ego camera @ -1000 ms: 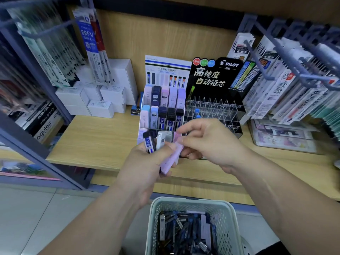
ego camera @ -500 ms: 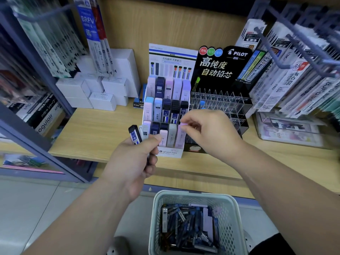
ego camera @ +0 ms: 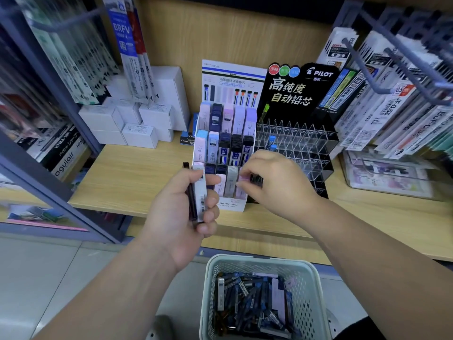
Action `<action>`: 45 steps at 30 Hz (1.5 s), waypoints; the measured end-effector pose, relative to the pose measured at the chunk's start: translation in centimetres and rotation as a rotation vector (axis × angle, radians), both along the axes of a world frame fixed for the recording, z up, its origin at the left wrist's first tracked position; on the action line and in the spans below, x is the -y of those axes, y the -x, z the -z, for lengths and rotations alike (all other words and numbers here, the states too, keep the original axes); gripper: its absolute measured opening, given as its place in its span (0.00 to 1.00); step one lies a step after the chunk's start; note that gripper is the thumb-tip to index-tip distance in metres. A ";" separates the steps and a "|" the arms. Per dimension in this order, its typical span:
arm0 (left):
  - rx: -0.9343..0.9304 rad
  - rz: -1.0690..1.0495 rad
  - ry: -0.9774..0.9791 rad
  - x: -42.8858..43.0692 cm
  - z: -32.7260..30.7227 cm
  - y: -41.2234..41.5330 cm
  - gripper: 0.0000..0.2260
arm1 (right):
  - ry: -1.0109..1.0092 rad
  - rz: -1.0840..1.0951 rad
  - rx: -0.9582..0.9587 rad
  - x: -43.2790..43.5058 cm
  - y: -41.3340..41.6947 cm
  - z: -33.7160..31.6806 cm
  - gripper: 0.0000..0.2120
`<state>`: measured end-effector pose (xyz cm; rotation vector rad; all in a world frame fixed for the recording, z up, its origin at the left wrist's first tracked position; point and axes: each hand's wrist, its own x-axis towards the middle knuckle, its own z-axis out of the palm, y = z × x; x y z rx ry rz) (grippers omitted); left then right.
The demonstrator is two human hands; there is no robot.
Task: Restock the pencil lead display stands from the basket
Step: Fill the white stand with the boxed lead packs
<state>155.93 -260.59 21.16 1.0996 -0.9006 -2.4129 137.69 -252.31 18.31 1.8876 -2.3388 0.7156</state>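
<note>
My left hand point(ego camera: 179, 217) is shut on two or three pencil lead cases point(ego camera: 199, 192), one white and one dark, held upright in front of the white tiered display stand point(ego camera: 230, 204). My right hand point(ego camera: 277, 182) pinches a pale pink lead case point(ego camera: 243, 179) standing in the rightmost slot of that stand's front row. The stand's other rows hold pastel and dark cases. To its right, the black Pilot stand point(ego camera: 294, 143) has clear dividers and only a couple of blue cases. Below the shelf, the pale green basket point(ego camera: 259, 260) holds several loose lead cases point(ego camera: 250, 303).
The stands sit on a wooden shelf point(ego camera: 137, 175). White boxes point(ego camera: 137, 123) are stacked at the back left. Refill packs hang on hooks at the left point(ego camera: 127, 45) and right point(ego camera: 392, 106). A flat packet tray point(ego camera: 387, 177) lies at the right.
My right hand took the pink case from the bundle in my left hand and moved it into the front row of the white stand. My left hand turned its remaining cases upright.
</note>
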 end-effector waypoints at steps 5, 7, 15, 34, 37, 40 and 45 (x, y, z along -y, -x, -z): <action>-0.012 0.084 0.038 -0.4 0.0 0.3 0.15 | 0.081 0.091 0.672 -0.1 -1.7 -3.3 0.03; -0.004 0.150 0.086 -0.7 0.1 0.4 0.15 | 0.043 0.063 0.931 -0.3 -2.4 -4.2 0.03; 0.073 0.344 0.247 -1.5 0.1 0.6 0.16 | 0.001 0.008 1.098 -1.0 -2.4 -3.8 0.13; 0.150 0.007 0.121 0.2 1.0 -0.2 0.18 | 0.129 0.209 0.562 0.8 -0.5 -2.0 0.06; 0.104 -0.004 0.094 0.4 0.9 -0.4 0.22 | 0.085 0.176 0.363 1.3 -0.8 -0.8 0.05; 0.080 -0.016 0.090 0.6 0.7 -0.4 0.23 | 0.051 0.151 0.228 1.5 -1.1 0.3 0.05; 0.060 -0.025 0.107 0.7 0.7 -0.5 0.19 | 0.127 0.156 0.178 1.8 -1.4 1.0 0.03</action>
